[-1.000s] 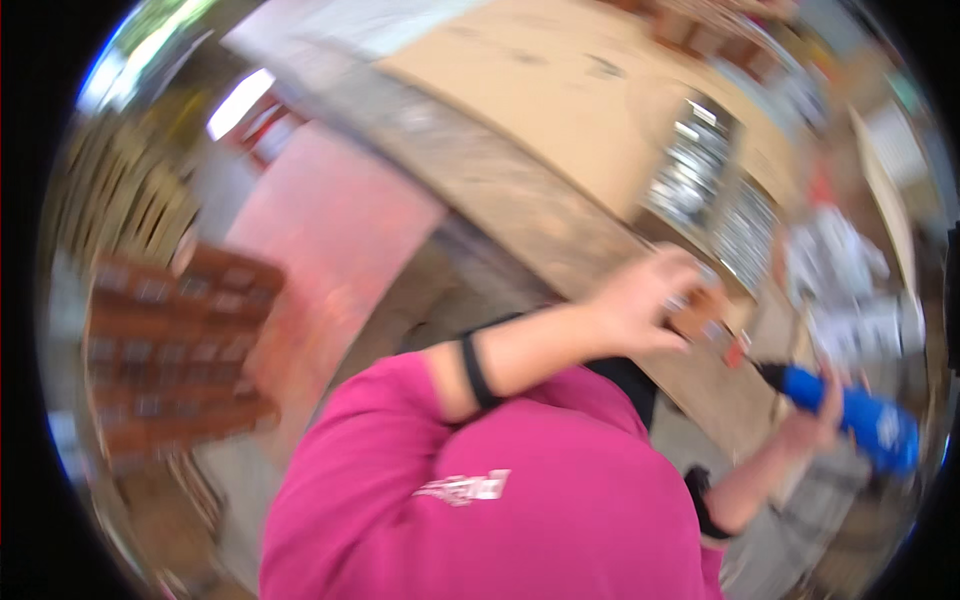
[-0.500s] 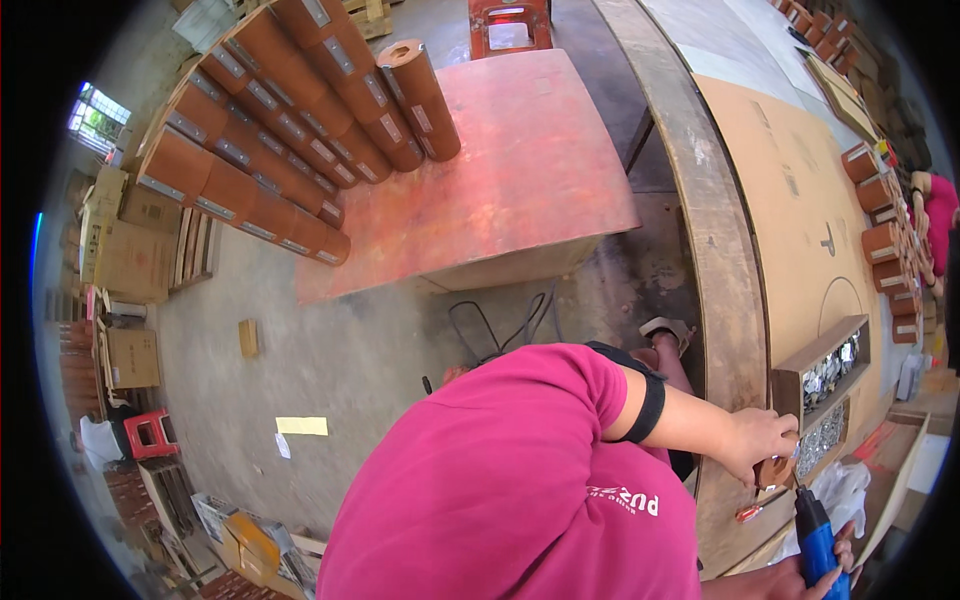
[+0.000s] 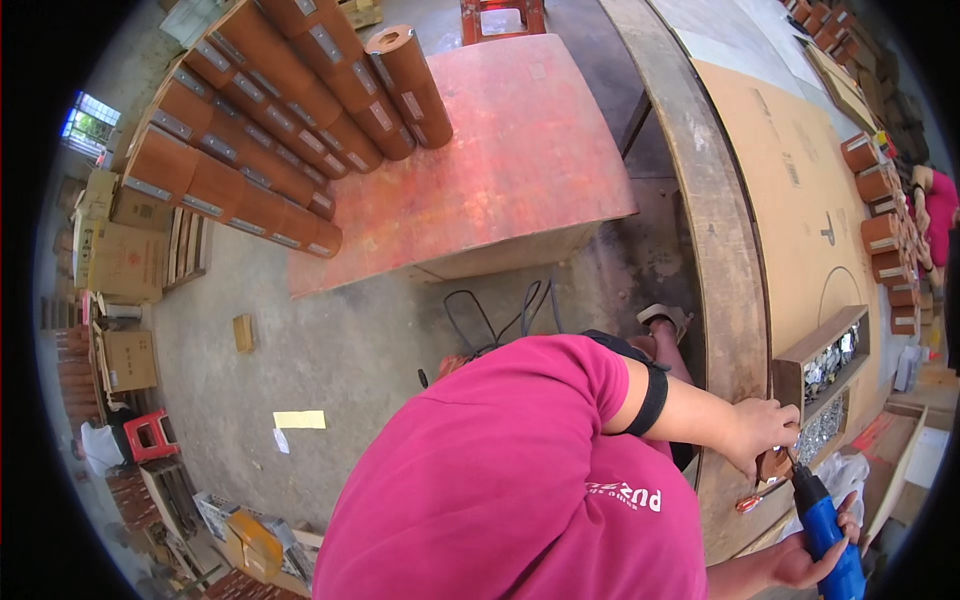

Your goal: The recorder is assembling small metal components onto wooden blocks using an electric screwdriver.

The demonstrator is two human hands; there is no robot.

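The head camera looked down over a pink-shirted shoulder at a long wooden desk (image 3: 720, 250) curving along the right. At the desk's near edge, the left hand (image 3: 762, 432) had its fingers pinched on a small brown wooden block (image 3: 773, 465), holding it against the edge. Just below the block, the right hand (image 3: 815, 553) had its fingers wrapped tightly around a blue powered screwdriver (image 3: 826, 530), whose tip pointed up at the block and seemed to touch it. A red-handled screwdriver (image 3: 757, 497) lay on the desk just left of the blue tool. A shallow wooden tray (image 3: 822, 360) of small metal parts sat on the desk just beyond the block. Left of the desk, across the concrete floor, stood a red platform (image 3: 500, 170) stacked with brown cardboard tubes (image 3: 290, 120).
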